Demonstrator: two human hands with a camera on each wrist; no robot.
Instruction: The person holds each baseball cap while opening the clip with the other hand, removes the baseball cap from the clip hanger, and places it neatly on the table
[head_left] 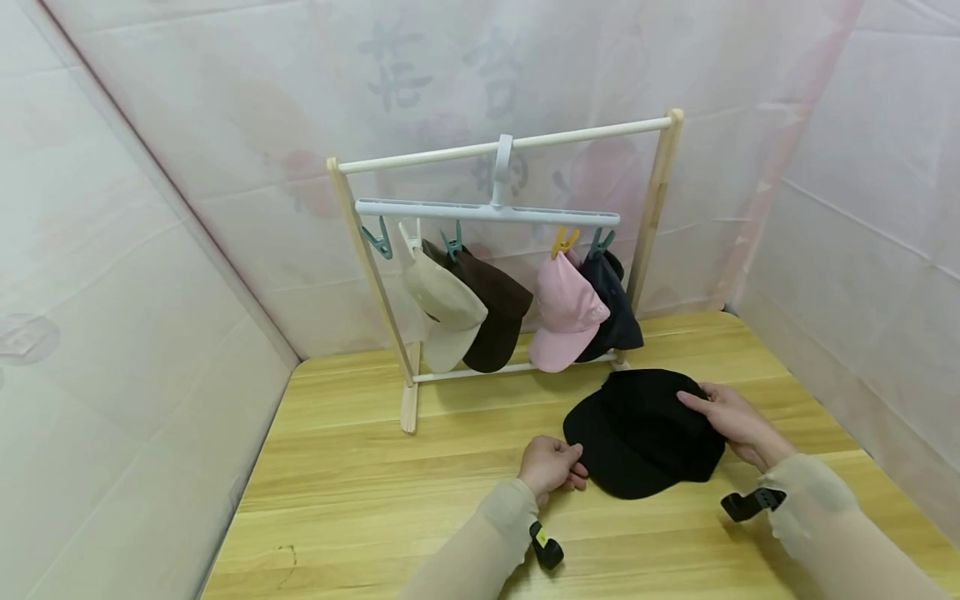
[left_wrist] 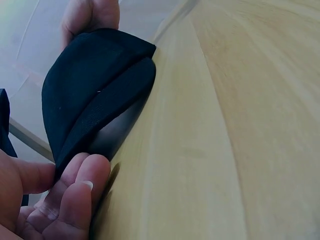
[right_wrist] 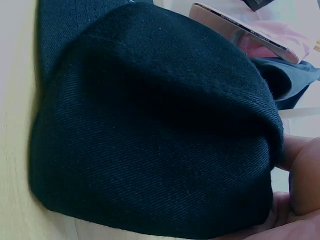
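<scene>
Pale sheeting walls in the wooden table [head_left: 360,500] on three sides, with bare boards open at the left. Near the front right lies a black cap [head_left: 645,433]. At its brim edge the left hand [head_left: 551,467] pinches between thumb and curled fingers; the right hand [head_left: 738,425] grips the crown's far rim (thumb on top). Behind stands a wooden rack [head_left: 660,200] hung with four caps.

Black cap [right_wrist: 150,130] hides the right hand's fingertips.

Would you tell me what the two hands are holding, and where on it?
Black cap: left hand pinches its brim edge, right hand grips the crown's far side.
</scene>
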